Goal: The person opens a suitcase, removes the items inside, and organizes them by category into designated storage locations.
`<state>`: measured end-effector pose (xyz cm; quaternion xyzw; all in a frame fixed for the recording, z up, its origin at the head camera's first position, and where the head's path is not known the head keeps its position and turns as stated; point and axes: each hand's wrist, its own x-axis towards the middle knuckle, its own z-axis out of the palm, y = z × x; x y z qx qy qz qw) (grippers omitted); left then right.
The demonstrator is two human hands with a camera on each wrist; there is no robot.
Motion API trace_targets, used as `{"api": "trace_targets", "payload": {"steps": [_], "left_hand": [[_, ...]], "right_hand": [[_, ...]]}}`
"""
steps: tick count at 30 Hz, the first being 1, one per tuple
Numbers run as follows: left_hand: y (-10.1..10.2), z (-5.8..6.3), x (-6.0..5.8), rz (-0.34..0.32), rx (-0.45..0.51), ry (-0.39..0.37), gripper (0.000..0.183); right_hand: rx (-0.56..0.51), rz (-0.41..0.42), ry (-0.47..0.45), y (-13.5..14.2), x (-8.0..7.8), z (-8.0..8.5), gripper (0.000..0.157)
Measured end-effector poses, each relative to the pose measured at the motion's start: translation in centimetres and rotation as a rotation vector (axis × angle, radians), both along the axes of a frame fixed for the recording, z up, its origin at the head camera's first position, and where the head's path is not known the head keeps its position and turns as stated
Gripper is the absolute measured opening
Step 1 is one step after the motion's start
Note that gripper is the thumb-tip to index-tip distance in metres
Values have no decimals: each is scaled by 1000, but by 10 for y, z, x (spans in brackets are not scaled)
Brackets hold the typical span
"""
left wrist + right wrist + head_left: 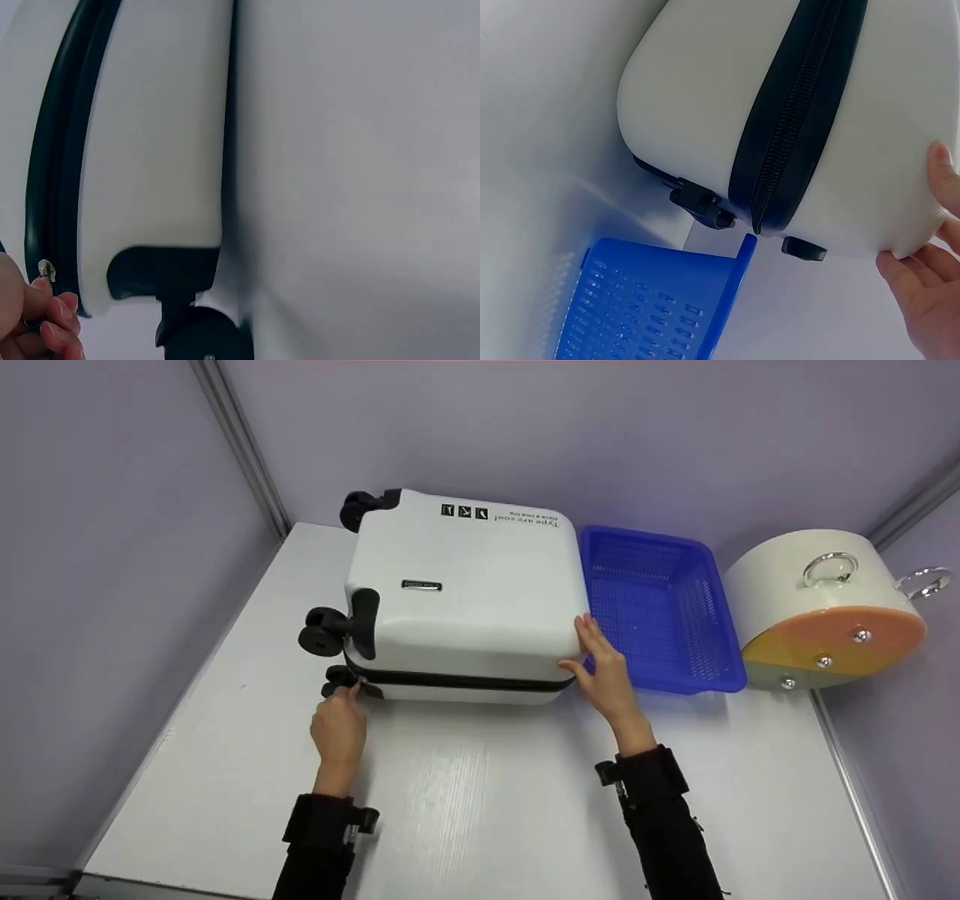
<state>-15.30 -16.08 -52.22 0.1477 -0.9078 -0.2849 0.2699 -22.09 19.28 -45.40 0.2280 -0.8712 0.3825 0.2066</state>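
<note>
A white hard-shell suitcase [480,577] lies flat, its black wheels on the left. At its near left corner my left hand [340,727] pinches a small metal zipper pull [47,270], set at the end of the black zipper band [64,150]. My right hand [606,679] holds the suitcase's near right corner, thumb on the long side and fingers round the end. From the right wrist view, the zipper teeth [799,105] run closed along the side, and thumb and fingers are on the shell's edge.
A blue plastic basket [724,637] stands just right of the suitcase. Beyond it sits a cream rounded box [787,570] with orange, yellow and green front panels and metal handles. Grey-lilac walls enclose the white table [480,810] at the back and sides.
</note>
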Motion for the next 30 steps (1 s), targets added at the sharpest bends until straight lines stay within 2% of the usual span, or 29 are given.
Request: {"api": "trace_targets", "payload": {"steps": [5, 10, 16, 20, 26, 28, 30], "left_hand": [[-19, 4, -9, 28, 23, -29, 28], [-33, 6, -23, 37, 32, -33, 25], [-41, 7, -37, 46, 82, -105, 24], [-42, 11, -38, 28, 96, -107, 26], [-47, 21, -32, -28, 136, -112, 28], [-51, 28, -28, -12, 158, -99, 30], [-56, 37, -24, 27, 169, -46, 31]], "right_hand": [[-3, 1, -22, 1, 0, -1, 65], [-14, -2, -9, 2, 0, -2, 64], [-8, -4, -11, 3, 0, -3, 63], [-14, -1, -12, 4, 0, -1, 63], [-1, -18, -25, 2, 3, 0, 63], [20, -40, -22, -1, 6, -1, 63], [47, -65, -16, -4, 10, -2, 63]]}}
